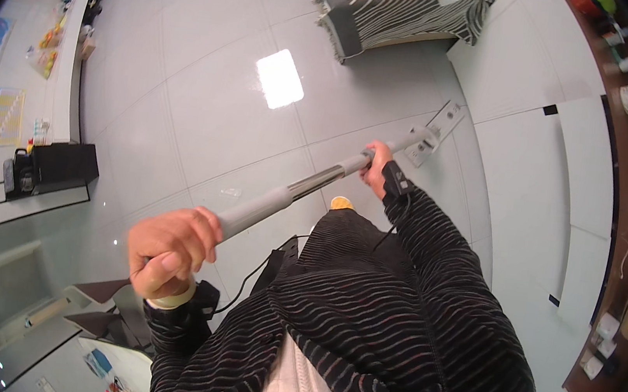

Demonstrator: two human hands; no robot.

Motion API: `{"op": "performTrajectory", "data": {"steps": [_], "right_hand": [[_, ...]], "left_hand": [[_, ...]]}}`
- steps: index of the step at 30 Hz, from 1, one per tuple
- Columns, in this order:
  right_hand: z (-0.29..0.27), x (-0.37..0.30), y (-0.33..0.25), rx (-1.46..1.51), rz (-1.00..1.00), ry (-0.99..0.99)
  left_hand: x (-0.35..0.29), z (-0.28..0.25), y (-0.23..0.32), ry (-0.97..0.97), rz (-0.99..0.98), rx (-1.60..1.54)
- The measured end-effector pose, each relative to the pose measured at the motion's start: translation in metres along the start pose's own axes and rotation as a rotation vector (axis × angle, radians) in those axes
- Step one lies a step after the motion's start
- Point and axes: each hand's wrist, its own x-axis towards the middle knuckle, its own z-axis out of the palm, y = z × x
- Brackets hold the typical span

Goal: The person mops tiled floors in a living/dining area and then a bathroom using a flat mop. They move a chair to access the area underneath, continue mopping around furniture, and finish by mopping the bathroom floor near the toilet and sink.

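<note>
A flat mop (pixel 315 183) with a grey and metal handle slants across the view, from my left side up to the far right. My left hand (pixel 170 249) is closed around the upper end of the grey handle grip. Lower down the pole, my right hand (pixel 377 169) wraps round it near a grey joint. The mop's flat pale head (pixel 438 133) lies on the tiled floor, close to the foot of the white cabinets. What is under the mop head is hidden.
White cabinets (pixel 521 167) with a brown top (pixel 613 264) line the right side. A sofa with a striped cover (pixel 399 14) stands at the far side. Along the left runs a shelf with small items and a black box (pixel 63 167). Grey glossy tiles (pixel 212 66) reflect a bright light.
</note>
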Motion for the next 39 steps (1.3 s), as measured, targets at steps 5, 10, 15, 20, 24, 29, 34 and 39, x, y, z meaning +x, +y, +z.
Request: {"op": "performTrajectory", "data": {"steps": [5,10,15,20,24,29,34,39], "right_hand": [[0.021,0.025,-0.018,-0.176,-0.102,-0.058],[0.024,0.032,0.021,-0.416,-0.042,-0.011],[0.042,0.02,0.109,-0.606,0.037,-0.09],[0.078,-0.037,0.221,-0.749,0.001,-0.026],[0.101,-0.083,0.298,-0.938,0.063,-0.138],[0.128,-0.097,0.405,-1.088,0.097,-0.356],[0.128,-0.079,0.495,-1.36,0.125,-0.753],[0.132,-0.109,0.504,-1.274,0.489,-0.647]], "left_hand": [[-0.034,-0.001,-0.034,0.178,-0.089,0.044],[-0.089,-0.017,-0.04,0.213,-0.057,0.041],[-0.168,-0.042,-0.007,0.401,-0.031,0.103],[-0.261,-0.06,0.044,0.627,0.002,0.131],[-0.332,-0.055,0.082,0.795,0.027,0.238],[-0.402,-0.039,0.115,1.113,0.0,0.404],[-0.442,-0.013,0.137,1.092,0.001,0.567],[-0.448,0.002,0.156,0.98,-0.007,0.632]]}}
